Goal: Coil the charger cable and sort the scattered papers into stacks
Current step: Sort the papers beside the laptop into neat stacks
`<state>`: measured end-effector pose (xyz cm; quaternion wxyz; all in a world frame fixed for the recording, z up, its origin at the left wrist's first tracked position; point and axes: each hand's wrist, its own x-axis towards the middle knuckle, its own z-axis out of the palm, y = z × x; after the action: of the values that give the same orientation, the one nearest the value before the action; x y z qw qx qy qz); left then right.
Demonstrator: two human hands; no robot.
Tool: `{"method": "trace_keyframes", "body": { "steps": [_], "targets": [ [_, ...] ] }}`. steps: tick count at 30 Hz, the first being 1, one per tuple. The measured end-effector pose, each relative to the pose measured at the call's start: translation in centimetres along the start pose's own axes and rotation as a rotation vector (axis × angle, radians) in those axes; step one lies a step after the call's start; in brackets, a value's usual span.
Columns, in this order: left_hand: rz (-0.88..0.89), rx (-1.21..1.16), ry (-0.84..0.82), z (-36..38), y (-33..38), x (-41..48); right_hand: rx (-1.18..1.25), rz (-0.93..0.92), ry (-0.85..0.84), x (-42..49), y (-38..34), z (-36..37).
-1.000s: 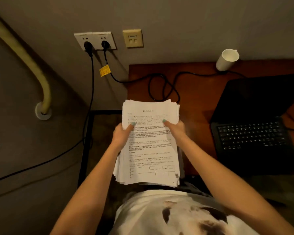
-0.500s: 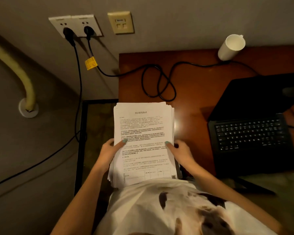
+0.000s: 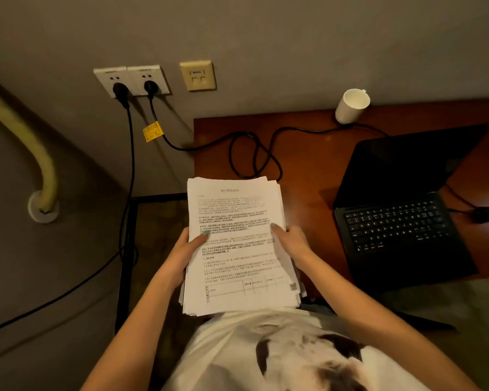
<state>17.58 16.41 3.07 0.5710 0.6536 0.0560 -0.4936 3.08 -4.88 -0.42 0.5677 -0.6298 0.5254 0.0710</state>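
A thick stack of printed white papers [image 3: 237, 210] is held in front of my chest, over the desk's left edge. My left hand [image 3: 185, 251] grips its left edge with the thumb on the top sheet. My right hand [image 3: 290, 241] grips the right edge the same way. A black charger cable [image 3: 251, 153] runs from a wall plug [image 3: 150, 88], carries a yellow tag [image 3: 152, 132], lies in loose loops on the brown desk [image 3: 308, 176] and passes behind the cup toward the laptop.
An open black laptop [image 3: 398, 221] sits on the desk's right side. A white cup [image 3: 350, 107] stands at the desk's back edge. A second black cord [image 3: 129, 170] hangs from the other socket down to the floor. A yellowish pipe [image 3: 26, 136] curves on the left wall.
The paper stack came nearer my chest and my hands slid down its sides. The view first tilted down, then back up.
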Motion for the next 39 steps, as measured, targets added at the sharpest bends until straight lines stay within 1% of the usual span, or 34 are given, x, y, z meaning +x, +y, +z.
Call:
{"method": "trace_keyframes", "body": {
  "steps": [3, 5, 7, 10, 11, 12, 14, 16, 18, 20, 21, 22, 23, 24, 25, 26, 29, 31, 32, 35, 37, 39],
  "targets": [
    [0.025, -0.094, 0.030, -0.8, -0.5, 0.2, 0.129, -0.004, 0.020, -1.1, 0.0, 0.8],
    [-0.004, -0.084, 0.049, -1.1, -1.4, 0.4, 0.136, -0.024, 0.041, -1.8, 0.2, 1.5],
    [-0.007, 0.020, 0.082, -0.8, -2.5, 0.2, 0.102, -0.038, 0.052, -2.3, 0.6, 2.4],
    [0.144, 0.334, 0.224, -0.4, -3.1, -0.1, -0.084, -0.021, 0.129, -2.3, 1.4, 3.5],
    [0.185, 0.373, 0.247, -0.5, -3.2, 0.0, -0.140, -0.014, 0.144, -2.2, 1.6, 3.9],
    [0.206, 0.355, 0.217, -0.5, -3.0, -0.1, -0.138, -0.016, 0.122, -2.1, 1.7, 4.3],
    [0.196, 0.254, 0.114, -0.5, -3.1, 0.1, -0.054, -0.029, 0.065, -1.9, 1.8, 4.9],
    [0.189, 0.261, 0.076, -0.4, -3.3, 0.0, -0.014, -0.029, 0.038, -1.6, 2.1, 5.1],
    [0.166, 0.266, 0.036, -0.3, -3.7, -0.5, -0.061, -0.025, 0.005, -0.9, 3.1, 4.9],
    [0.146, 0.300, -0.006, -0.7, -3.9, -0.4, -0.135, -0.037, -0.060, 2.9, 6.0, 4.6],
    [0.135, 0.328, 0.018, -0.7, -3.6, -0.3, -0.172, -0.041, -0.107, 4.7, 7.2, 4.2],
    [0.142, 0.364, 0.099, -0.6, -2.8, -0.1, -0.215, -0.034, -0.118, 5.2, 6.8, 3.5],
    [0.162, 0.412, 0.214, -0.5, -1.7, 0.4, -0.260, -0.036, -0.112, 4.2, 5.1, 2.2],
    [0.211, 0.478, 0.304, 0.0, -0.2, 0.7, -0.321, -0.067, -0.071, 2.0, 2.2, 0.7],
    [0.290, 0.565, 0.358, 0.6, 1.3, 1.1, -0.384, -0.119, -0.020, -0.1, -0.7, -0.9],
    [0.379, 0.658, 0.378, 1.7, 2.9, 1.5, -0.436, -0.168, 0.038, -1.0, -3.1, -2.4],
    [0.581, 0.828, 0.377, 5.9, 8.3, 3.0, -0.558, -0.387, 0.171, -1.1, -9.0, -6.8],
    [0.684, 0.904, 0.372, 9.1, 11.7, 3.8, -0.628, -0.497, 0.178, -0.8, -12.0, -9.8],
    [0.728, 0.950, 0.366, 10.7, 13.3, 4.2, -0.664, -0.523, 0.167, -0.5, -13.1, -11.4],
    [0.797, 1.036, 0.339, 15.3, 17.3, 5.9, -0.781, -0.615, 0.196, 0.9, -16.6, -16.7],
    [0.817, 1.091, 0.321, 18.4, 19.6, 6.9, -0.829, -0.680, 0.233, 2.4, -18.9, -20.4],
    [0.799, 1.176, 0.282, 21.6, 21.5, 7.9, -0.849, -0.696, 0.250, 4.0, -21.2, -24.2]
  ]
}}
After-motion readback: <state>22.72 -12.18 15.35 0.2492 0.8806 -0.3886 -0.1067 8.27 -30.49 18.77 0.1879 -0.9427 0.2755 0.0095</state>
